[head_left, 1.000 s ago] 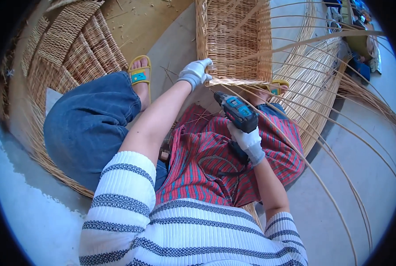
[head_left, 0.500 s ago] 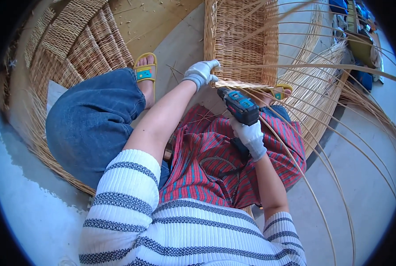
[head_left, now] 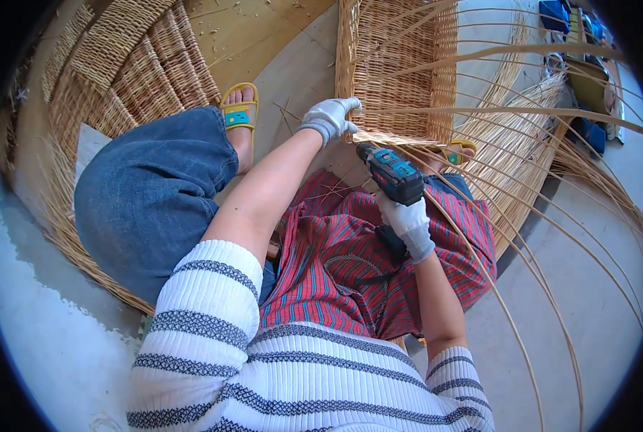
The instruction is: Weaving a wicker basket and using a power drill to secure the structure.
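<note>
A rectangular wicker basket (head_left: 397, 68) stands in front of me, with long loose canes (head_left: 552, 111) fanning out from its right side. My left hand (head_left: 330, 117), in a white glove, grips the basket's near left corner, thumb and fingers around the edge. In my gloved right hand (head_left: 406, 216) is a blue and black cordless drill (head_left: 392, 173), its handle wrapped by my fingers. The drill's nose points up and left at the basket's near edge, just below my left hand. Whether the bit touches the wicker is too small to tell.
Woven panels (head_left: 145, 68) lie at the upper left beside a tan board (head_left: 242, 29) with scraps. A large bundle of thin canes (head_left: 512, 151) is on the floor to the right. My sandalled foot (head_left: 239, 115) is left of the basket. Blue items (head_left: 591, 133) sit at the far right.
The basket, both hands and the drill appear slightly farther right in the picture. Both grips are the same, and some loose canes have shifted.
</note>
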A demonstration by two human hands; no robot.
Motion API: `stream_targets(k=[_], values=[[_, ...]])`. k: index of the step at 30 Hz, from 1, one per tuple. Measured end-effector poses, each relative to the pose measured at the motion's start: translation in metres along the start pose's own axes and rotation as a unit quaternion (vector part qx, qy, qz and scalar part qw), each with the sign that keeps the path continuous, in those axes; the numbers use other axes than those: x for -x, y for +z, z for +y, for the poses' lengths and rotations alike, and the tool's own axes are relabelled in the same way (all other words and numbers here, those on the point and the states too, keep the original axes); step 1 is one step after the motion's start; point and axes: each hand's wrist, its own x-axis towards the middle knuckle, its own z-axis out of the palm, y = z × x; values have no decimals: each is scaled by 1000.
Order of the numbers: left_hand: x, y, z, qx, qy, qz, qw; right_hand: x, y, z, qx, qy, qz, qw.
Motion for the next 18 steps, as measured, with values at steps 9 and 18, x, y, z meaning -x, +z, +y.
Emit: stream_targets(k=[9,18], values=[[-5,-7,7,-6,-50,-35,998,-11,-10,-21,84,41,-76,993],[-11,-6,-1,39,-43,-34,998,-17,-7,-25,116,117,-91,982]])
